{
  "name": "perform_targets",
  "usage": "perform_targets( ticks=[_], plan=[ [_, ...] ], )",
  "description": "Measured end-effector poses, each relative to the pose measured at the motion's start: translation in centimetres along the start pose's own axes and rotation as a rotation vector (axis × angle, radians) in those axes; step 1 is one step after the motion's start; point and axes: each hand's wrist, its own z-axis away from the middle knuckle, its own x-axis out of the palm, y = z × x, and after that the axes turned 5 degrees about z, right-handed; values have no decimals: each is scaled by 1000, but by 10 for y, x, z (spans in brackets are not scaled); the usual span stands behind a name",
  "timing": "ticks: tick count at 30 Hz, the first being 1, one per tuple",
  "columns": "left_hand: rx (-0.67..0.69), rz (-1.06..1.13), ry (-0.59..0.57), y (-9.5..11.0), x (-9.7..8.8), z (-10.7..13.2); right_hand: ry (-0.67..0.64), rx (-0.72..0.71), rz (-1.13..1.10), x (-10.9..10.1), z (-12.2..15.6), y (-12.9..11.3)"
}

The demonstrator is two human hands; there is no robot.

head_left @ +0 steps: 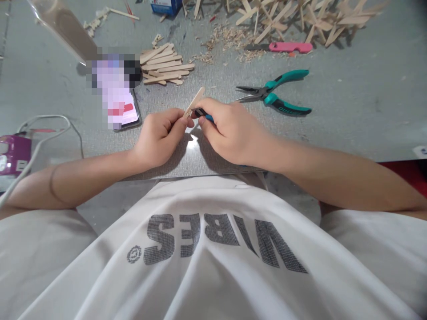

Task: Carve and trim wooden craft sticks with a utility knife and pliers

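Observation:
My left hand [162,135] pinches a wooden craft stick [195,100] between thumb and fingers, its far end pointing up and to the right. My right hand [230,126] is closed around a blue-handled cutter knife [207,117]; its dark front end meets the stick close to my left fingertips. Most of the handle is hidden in my palm. Both hands are just above the grey table, near its front edge. Beyond them lies a loose pile of craft sticks [168,66]. To the right, long-nose pliers [267,93] with green handles lie with their jaws apart.
A pink folding knife [290,47] lies by wood shavings [230,38]. Crossed-stick pieces [300,20] crowd the back right. A phone [128,113], partly blurred, lies left, near a clear bottle [63,29]. A purple box [15,153] and white cable [68,122] are far left; a blue box [165,6] stands behind.

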Motion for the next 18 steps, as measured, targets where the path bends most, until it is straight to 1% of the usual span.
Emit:
perform_targets(
  ticks=[6,8,13,18],
  plan=[
    [58,-57,-6,-1,1,4,-32,3,75,2,2,-1],
    [83,-93,-26,-3,0,6,-45,5,77,2,2,-1],
    [166,-152,-51,-12,-1,5,-57,-9,-2,2,0,1],
    [145,-165,-58,-15,-1,5,-63,-6,-87,2,-4,5]
  ],
)
